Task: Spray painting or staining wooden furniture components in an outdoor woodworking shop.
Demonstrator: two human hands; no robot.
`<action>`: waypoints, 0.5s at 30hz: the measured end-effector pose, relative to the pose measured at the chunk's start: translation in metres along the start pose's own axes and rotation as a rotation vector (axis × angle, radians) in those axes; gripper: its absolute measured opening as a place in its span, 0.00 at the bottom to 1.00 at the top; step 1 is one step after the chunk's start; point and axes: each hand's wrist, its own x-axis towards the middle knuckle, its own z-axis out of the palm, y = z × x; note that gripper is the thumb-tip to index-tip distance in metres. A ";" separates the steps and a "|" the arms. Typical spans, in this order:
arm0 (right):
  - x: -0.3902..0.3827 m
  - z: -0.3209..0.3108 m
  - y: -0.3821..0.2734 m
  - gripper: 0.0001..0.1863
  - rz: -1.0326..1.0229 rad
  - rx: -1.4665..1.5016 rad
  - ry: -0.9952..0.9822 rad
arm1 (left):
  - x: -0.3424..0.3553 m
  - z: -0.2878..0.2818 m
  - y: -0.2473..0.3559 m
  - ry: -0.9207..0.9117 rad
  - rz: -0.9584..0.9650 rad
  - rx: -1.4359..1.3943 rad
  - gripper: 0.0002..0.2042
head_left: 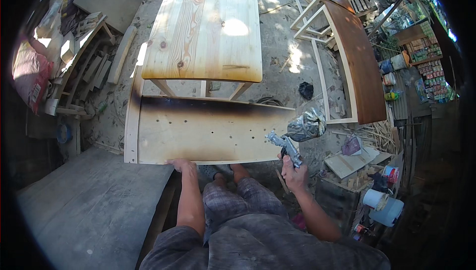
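In my right hand (294, 175) is a metal spray gun (286, 149), its fingers wrapped around the handle. A cup wrapped in crinkled clear plastic (307, 124) sits at the gun's far end, over the right end of a pale wooden panel (198, 138). The panel lies crosswise in front of me, with a dark brown band along its far edge and a fainter one along the near edge. My left hand (182, 165) is closed on its near edge, left of the middle. Behind it stands a pale wooden table (203, 32) with browned edges.
A long brown tabletop on a pale frame (354, 57) stands at the right. Lumber pieces (94, 72) are stacked at the left, above a large grey sheet (94, 205). Buckets (376, 198) and a cluttered stand (347, 171) are at my right. A black bag (306, 90) lies on the floor.
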 end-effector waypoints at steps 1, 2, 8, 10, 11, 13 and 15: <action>-0.006 -0.007 -0.001 0.18 -0.042 -0.008 -0.023 | -0.018 0.001 -0.011 -0.058 0.011 -0.077 0.28; -0.012 -0.016 -0.002 0.19 -0.030 -0.025 -0.020 | -0.035 0.002 -0.023 -0.114 0.022 -0.154 0.28; -0.030 -0.089 0.018 0.19 -0.004 0.077 0.021 | -0.099 0.023 -0.045 -0.015 -0.060 -0.184 0.26; -0.029 -0.126 0.030 0.18 -0.031 0.104 0.026 | -0.110 0.033 -0.055 -0.026 -0.064 -0.169 0.26; -0.027 -0.147 0.037 0.18 -0.037 0.115 0.027 | -0.121 0.043 -0.055 -0.031 -0.070 -0.163 0.26; -0.018 -0.187 0.051 0.18 -0.036 0.088 -0.017 | -0.139 0.047 -0.053 -0.049 -0.095 -0.153 0.26; -0.003 -0.227 0.064 0.18 -0.020 0.102 -0.038 | -0.162 0.054 -0.043 -0.073 -0.124 -0.152 0.26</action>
